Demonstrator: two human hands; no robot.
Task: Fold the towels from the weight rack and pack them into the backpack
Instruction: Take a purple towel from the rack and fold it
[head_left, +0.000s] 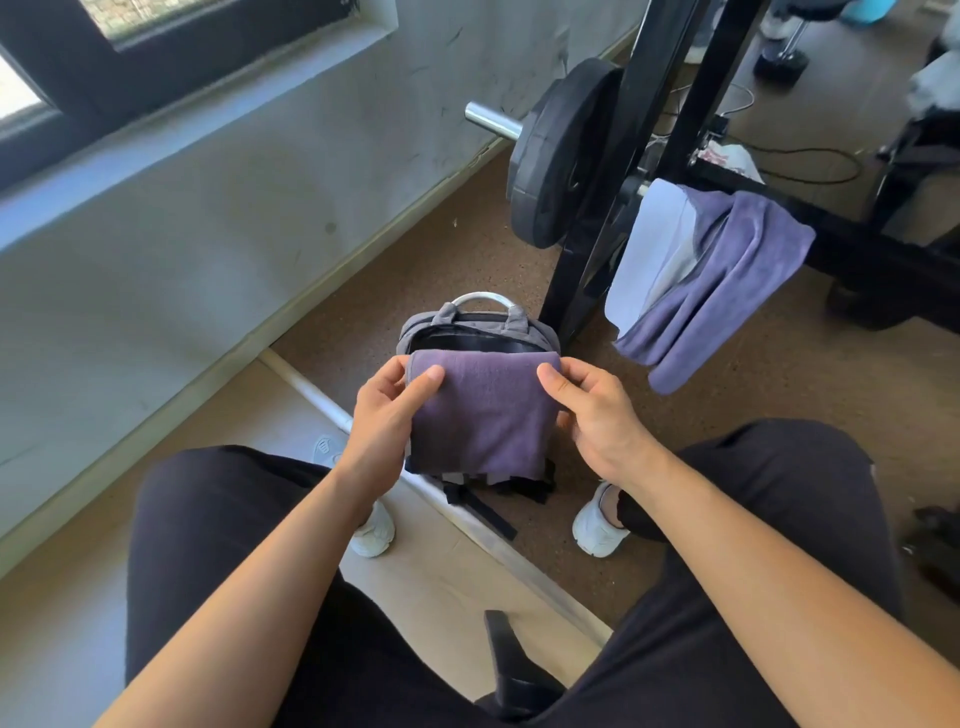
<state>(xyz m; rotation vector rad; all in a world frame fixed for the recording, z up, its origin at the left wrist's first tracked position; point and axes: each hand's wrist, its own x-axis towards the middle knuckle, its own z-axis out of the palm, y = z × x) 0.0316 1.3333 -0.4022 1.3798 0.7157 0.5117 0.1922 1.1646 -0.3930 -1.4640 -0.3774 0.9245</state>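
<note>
A folded purple towel (485, 415) is held over the open grey backpack (470, 325), which stands on the floor between my feet. My left hand (387, 415) grips the towel's left edge, thumb on top. My right hand (597, 415) pinches its right edge, thumb on the upper corner. The backpack's mouth is unzipped and dark inside; the towel hides most of its front. Two more towels hang on the black weight rack (675, 130) to the right: a pale blue one (649, 249) and a purple one (727, 280) draped partly over it.
A black weight plate (561, 150) on a steel bar sits on the rack behind the backpack. A white pipe (322, 400) runs across the floor under my left leg. The grey wall and window are at the left. Cables lie on the floor at the back right.
</note>
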